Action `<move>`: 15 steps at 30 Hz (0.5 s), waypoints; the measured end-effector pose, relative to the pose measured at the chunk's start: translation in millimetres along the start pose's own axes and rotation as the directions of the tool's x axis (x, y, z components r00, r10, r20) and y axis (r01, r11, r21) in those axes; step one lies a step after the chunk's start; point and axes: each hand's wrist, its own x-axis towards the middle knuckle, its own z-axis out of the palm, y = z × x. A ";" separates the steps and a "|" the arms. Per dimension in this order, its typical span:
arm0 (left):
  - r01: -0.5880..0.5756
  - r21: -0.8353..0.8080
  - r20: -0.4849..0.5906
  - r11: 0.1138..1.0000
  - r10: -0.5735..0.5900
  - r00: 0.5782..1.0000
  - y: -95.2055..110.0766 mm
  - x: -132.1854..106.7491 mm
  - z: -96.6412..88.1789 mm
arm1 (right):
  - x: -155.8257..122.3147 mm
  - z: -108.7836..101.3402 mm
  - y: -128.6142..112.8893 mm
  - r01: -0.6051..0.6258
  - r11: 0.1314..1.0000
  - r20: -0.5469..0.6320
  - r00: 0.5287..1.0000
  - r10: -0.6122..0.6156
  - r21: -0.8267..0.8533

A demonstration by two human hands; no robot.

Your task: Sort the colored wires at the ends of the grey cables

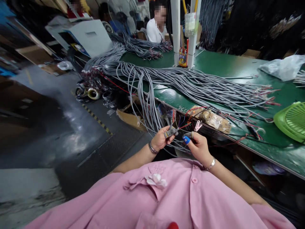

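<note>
My left hand [163, 138], with grey covering on its fingers, is closed around the end of a grey cable [172, 122]. Thin red and white wires [184, 126] fan out of the cable ends just beyond its fingertips. Close by on the right, my right hand [199, 146] is pinched, with a blue cover on the thumb and a grey one on a finger. What lies in that pinch is too small to make out. A pink clip [198, 126] sits at the table edge just past my right hand.
A long bundle of grey cables [181, 78] lies across the green table [219, 63], some looping over its edge. A taped brown block [212, 119] rests at the edge. A green basket [292, 122] stands right; a co-worker [156, 28] sits behind. Below is an open carton [130, 119].
</note>
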 end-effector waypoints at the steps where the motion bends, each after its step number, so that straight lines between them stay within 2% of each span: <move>1: 0.003 0.005 -0.003 1.000 -0.003 1.000 -0.7 -0.2 -0.1 | 0.1 -2.1 -0.6 0.016 0.999 -0.017 1.000 -0.017 -0.038; 5: 0.000 -0.036 0.017 0.999 0.001 1.000 0.0 -0.4 -0.2 | 2.2 -6.6 3.3 0.019 0.995 -0.089 0.996 -0.028 -0.096; 8: 0.009 -0.118 0.082 0.993 0.001 0.997 4.0 -1.1 -0.5 | 3.7 -4.3 9.5 0.000 0.999 -0.044 0.999 -0.002 -0.044; 11: 0.059 -0.193 0.182 0.979 -0.023 0.983 8.1 -2.2 -2.6 | 6.4 0.3 16.4 -0.078 0.989 -0.004 0.997 0.079 0.122; 15: 0.121 -0.192 0.265 0.974 -0.068 0.962 9.6 -2.9 -8.7 | 13.8 1.6 23.3 -0.221 0.905 -0.003 0.971 0.238 0.364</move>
